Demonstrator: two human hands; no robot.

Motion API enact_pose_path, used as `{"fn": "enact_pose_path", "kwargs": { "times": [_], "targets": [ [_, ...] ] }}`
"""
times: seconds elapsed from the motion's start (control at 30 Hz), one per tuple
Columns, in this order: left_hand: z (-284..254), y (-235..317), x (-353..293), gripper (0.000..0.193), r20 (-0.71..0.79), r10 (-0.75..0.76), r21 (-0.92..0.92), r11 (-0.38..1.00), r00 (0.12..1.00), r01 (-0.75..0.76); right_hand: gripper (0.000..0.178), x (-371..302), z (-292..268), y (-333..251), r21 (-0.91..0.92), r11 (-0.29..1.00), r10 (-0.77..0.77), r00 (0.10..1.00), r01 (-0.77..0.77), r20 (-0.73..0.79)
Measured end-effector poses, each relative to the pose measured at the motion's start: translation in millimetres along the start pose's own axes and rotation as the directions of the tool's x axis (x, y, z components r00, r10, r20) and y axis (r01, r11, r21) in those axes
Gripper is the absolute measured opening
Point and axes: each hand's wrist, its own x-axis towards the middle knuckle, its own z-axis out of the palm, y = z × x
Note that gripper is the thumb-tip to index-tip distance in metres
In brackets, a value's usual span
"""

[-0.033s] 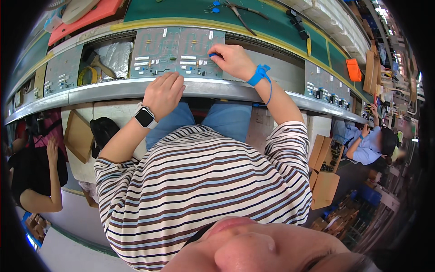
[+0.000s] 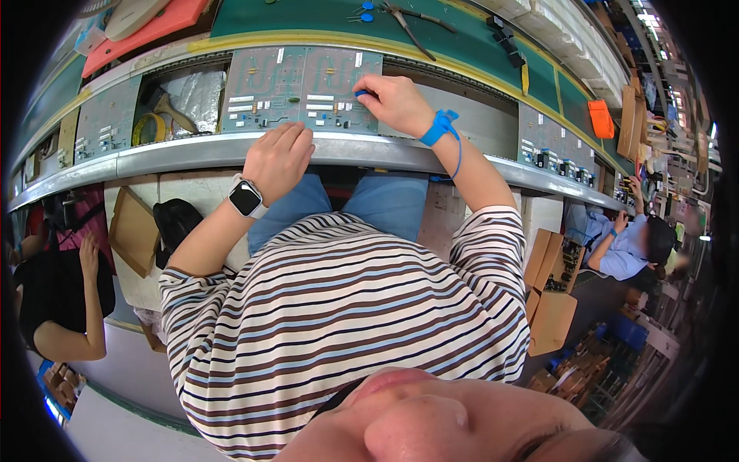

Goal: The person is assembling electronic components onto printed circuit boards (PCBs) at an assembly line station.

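While the thumb and fingertips of the right hand (image 2: 396, 104) close narrowly on a small blue component (image 2: 361, 93), that part sits over the right side of a populated circuit board (image 2: 331, 73); whether it touches the surface cannot be told. A matching circuit board (image 2: 254, 85), just beyond the left hand (image 2: 279, 158), adjoins the first. The left hand is bent over the metal rail (image 2: 346, 146), fingers side by side and fingertips near the boards' lower edge; whether it grips anything cannot be told.

Left of both hands, a recess in the line contains a paintbrush (image 2: 173, 115), a roll of yellow tape (image 2: 160, 129) and crumpled clear plastic (image 2: 202, 100). Just right of the right hand, a pale-floored gap (image 2: 462, 108) separates these boards from further ones (image 2: 558, 146). Beyond the right hand, pliers (image 2: 412, 32) lie open on the green mat (image 2: 308, 23), near blue disc-shaped components (image 2: 367, 6).

Lower and left of the left hand stands a shallow open cardboard box (image 2: 132, 235). Well below and right of the right hand, an open carton (image 2: 545, 254) holds many small dark parts (image 2: 568, 266).
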Motion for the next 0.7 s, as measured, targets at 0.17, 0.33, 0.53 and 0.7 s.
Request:
{"fn": "enact_pose_path", "kwargs": {
  "times": [0.17,0.33,0.53,0.7],
  "targets": [
    [0,-1,1,0.018,0.030,0.005,-0.008,1.000,1.000,-0.005,0.015,1,3,-2,-0.005,1.000,0.012,1.000,-0.012,-0.023],
    [1,-1,0,0.017,0.021,0.015,0.002,1.000,1.000,-0.015,0.015,0,7,-1,0.003,1.000,0.014,0.999,-0.014,-0.051],
    [-1,-2,1,0.017,0.029,0.022,0.016,1.000,0.999,-0.022,0.013,3,10,-3,-0.066,0.997,-0.035,0.999,0.032,-0.031],
    [-3,-2,4,0.017,0.065,0.015,0.025,1.000,0.998,-0.017,0.013,6,11,-3,-0.192,0.974,-0.114,0.992,0.122,0.052]
  ]
}}
